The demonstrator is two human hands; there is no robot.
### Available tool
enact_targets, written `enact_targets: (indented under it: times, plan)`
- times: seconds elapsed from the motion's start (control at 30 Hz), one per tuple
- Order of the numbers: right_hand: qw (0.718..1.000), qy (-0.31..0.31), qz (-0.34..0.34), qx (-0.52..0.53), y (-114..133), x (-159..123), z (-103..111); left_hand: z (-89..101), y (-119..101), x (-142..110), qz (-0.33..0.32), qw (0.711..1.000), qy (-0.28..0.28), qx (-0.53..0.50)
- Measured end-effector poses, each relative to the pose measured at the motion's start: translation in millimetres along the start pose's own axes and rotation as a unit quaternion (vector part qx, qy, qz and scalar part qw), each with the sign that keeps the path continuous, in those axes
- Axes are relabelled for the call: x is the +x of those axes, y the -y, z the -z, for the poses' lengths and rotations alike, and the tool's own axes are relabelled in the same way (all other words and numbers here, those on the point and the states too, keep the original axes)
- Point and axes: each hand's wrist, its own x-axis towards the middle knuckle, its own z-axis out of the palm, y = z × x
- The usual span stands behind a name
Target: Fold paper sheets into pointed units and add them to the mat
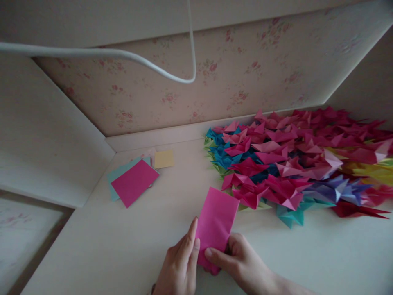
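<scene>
A bright pink sheet of origami paper (pixel 217 217), a tall rectangle with faint creases, is held up at the front of the white desktop. My right hand (pixel 242 260) grips its lower right part, thumb flat on the front and fingers behind. On the paper's left edge rests my left hand (pixel 181 262), closed, with its fingertips against that edge. Whether any left finger reaches behind the sheet is hidden. Just beyond the sheet's upper right corner lies a large spread of folded paper cranes (pixel 276 155), mostly pink, with blue, yellow, purple and teal ones.
At the back left of the white desktop (pixel 123 241) lie a magenta paper stack (pixel 135 183), light blue paper (pixel 113 180) and a small yellow pad (pixel 163 159). A white cable (pixel 147 63) hangs in front of the floral wall (pixel 172 98). A white panel (pixel 46 127) borders the left.
</scene>
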Motion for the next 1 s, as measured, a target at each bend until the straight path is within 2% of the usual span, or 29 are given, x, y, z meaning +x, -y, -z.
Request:
enact_targets:
  times: [0.2,0.37,0.5,0.63,0.8,1.0]
  plan:
    - [0.998,0.016,-0.021,0.062,0,1,2,4.3,2,3,0.091,0.994,-0.004,-0.056]
    - [0.997,0.017,-0.030,0.066,-2,4,4,1.2,5,0,0.116,0.990,-0.012,-0.081]
    - [0.997,0.015,-0.021,0.068,-3,5,5,2.7,3,1,0.158,0.983,0.018,-0.097]
    - [0.998,0.007,-0.002,0.069,-3,4,3,7.9,-2,4,0.165,0.977,0.059,-0.124]
    - [0.994,-0.063,-0.002,0.087,6,5,9,11.2,-6,3,0.170,0.975,0.090,-0.111]
    - [0.976,-0.170,0.059,0.126,10,3,30,7.3,-4,-2,0.151,0.980,0.084,-0.100]
